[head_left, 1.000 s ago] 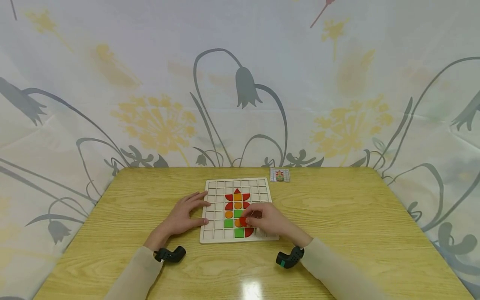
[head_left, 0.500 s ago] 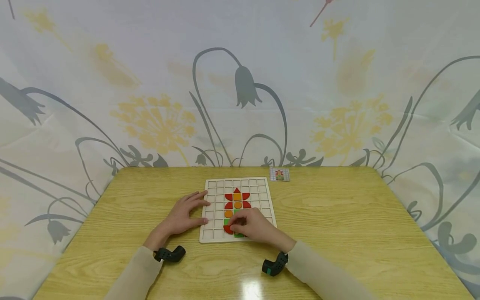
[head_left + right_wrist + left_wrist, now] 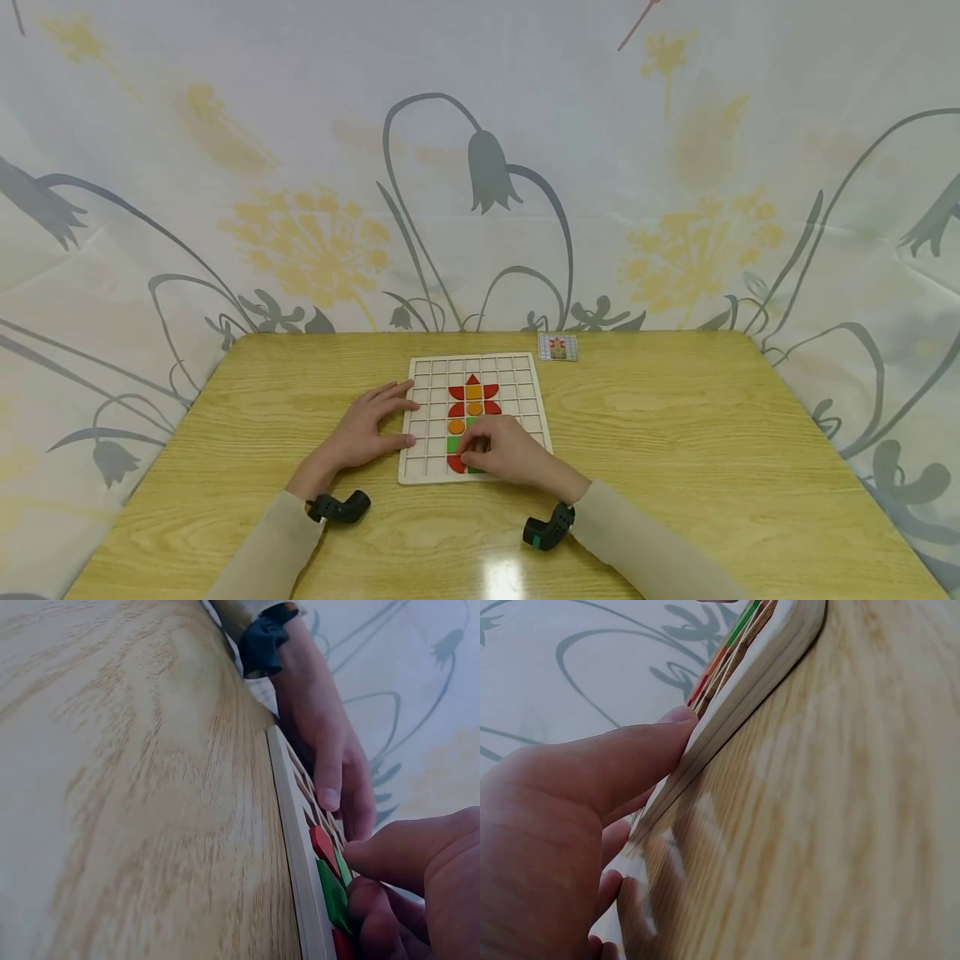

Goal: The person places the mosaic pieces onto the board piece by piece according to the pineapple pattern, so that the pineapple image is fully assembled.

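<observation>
A pale wooden grid board bears a pattern of red, orange and green tiles. At its lower part, my right hand has thumb and fingers at a red quarter-circle tile, which sits in a cell below a green square tile. The right wrist view shows that red tile lying flush beside a green one, with my thumb tip close behind it. My left hand rests with spread fingers on the board's left edge. Some tiles are hidden under my right hand.
A small printed card with a tile pattern lies behind the board's right corner. The wooden table reaches back to a flower-printed cloth. Each wrist wears a black camera.
My right hand has carried the red quarter-circle tile leftward and lowered it into a cell in the bottom row, where it now lies turned and flat. The left hand has stayed put.
</observation>
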Action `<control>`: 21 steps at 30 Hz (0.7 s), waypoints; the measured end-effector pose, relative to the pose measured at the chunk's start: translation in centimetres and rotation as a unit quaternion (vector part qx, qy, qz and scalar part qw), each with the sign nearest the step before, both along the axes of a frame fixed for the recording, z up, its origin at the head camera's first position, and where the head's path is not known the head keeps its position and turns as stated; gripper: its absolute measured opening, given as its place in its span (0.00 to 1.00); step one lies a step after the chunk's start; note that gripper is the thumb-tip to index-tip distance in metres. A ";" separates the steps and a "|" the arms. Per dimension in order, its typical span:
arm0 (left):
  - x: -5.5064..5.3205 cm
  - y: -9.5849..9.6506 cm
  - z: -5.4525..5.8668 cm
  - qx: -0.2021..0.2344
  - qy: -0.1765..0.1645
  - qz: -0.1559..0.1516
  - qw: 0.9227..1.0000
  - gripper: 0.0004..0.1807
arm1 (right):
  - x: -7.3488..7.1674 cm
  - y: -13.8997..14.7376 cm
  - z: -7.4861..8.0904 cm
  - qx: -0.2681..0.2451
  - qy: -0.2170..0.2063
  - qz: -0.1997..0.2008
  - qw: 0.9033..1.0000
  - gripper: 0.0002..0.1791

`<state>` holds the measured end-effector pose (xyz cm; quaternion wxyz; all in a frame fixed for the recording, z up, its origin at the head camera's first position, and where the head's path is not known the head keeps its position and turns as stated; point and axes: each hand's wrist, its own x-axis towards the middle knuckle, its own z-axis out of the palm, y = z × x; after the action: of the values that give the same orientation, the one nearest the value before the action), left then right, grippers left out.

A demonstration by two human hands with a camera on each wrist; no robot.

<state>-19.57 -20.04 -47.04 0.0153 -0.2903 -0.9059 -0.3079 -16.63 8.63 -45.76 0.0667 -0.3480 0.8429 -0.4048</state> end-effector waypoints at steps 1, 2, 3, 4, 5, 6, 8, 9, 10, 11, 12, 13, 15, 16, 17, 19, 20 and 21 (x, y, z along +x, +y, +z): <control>0.0 0.0 0.0 0.000 -0.001 0.000 1.000 0.26 | 0.0 0.0 0.0 0.001 0.003 0.001 1.000 0.03; 0.0 0.0 0.0 0.000 -0.001 0.001 1.000 0.26 | 0.0 0.0 0.0 0.000 0.004 0.002 1.000 0.03; 0.0 0.0 0.1 0.000 -0.002 0.001 1.000 0.26 | 0.0 0.0 0.0 0.001 0.007 0.003 1.000 0.02; 0.0 0.0 0.1 0.000 -0.002 0.001 1.000 0.26 | 0.0 0.0 -0.1 0.001 0.009 0.004 1.000 0.02; 0.1 0.0 0.1 0.000 -0.001 0.000 1.000 0.26 | 0.0 -0.1 -0.1 0.003 0.011 0.006 1.000 0.00; 0.1 0.0 0.1 0.000 -0.002 0.000 1.000 0.26 | 0.0 -0.1 -0.1 0.004 0.012 0.006 1.000 0.00; 0.1 0.0 0.2 0.001 0.000 -0.001 1.000 0.26 | -0.1 -0.2 -0.2 0.007 0.012 0.008 1.000 0.02; 0.1 0.0 0.2 0.001 0.000 -0.002 1.000 0.26 | -0.1 -0.2 -0.2 0.009 0.012 0.008 1.000 0.02; 0.1 0.0 0.2 0.001 0.000 -0.003 1.000 0.26 | -0.1 -0.2 -0.2 0.010 0.011 0.008 1.000 0.02; 0.1 0.0 0.2 0.001 0.000 -0.003 1.000 0.26 | -0.1 -0.2 -0.2 0.013 0.011 0.007 1.000 0.01; 0.1 0.0 0.2 0.001 -0.001 -0.003 1.000 0.26 | -0.1 -0.3 -0.2 0.014 0.011 0.007 1.000 0.02; 0.1 0.0 0.2 0.002 -0.001 -0.002 1.000 0.26 | -0.1 -0.3 -0.2 0.015 0.011 0.006 1.000 0.02; 0.0 0.1 0.1 0.002 -0.001 -0.002 1.000 0.26 | -0.1 -0.3 -0.1 0.019 0.011 0.004 1.000 0.03; 0.0 0.1 0.1 0.002 0.000 -0.002 1.000 0.26 | -0.1 -0.3 -0.1 0.020 0.011 0.003 1.000 0.03; 0.0 0.1 0.0 0.002 0.001 -0.001 1.000 0.26 | -0.1 -0.3 -0.1 0.021 0.012 0.003 1.000 0.04; 0.0 0.0 0.0 0.002 0.003 -0.001 1.000 0.26 | -0.1 -0.2 0.0 0.021 0.011 0.003 1.000 0.04; 0.0 0.0 -0.1 0.001 0.005 -0.001 1.000 0.26 | 0.0 -0.2 0.0 0.020 0.011 0.004 1.000 0.03; 0.0 0.0 0.0 0.002 0.006 -0.002 1.000 0.26 | 0.0 -0.2 0.0 0.019 0.011 0.005 1.000 0.03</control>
<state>-19.56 -20.02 -47.08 0.0206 -0.2941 -0.9047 -0.3076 -16.67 8.44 -45.75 0.0663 -0.3553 0.8492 -0.3849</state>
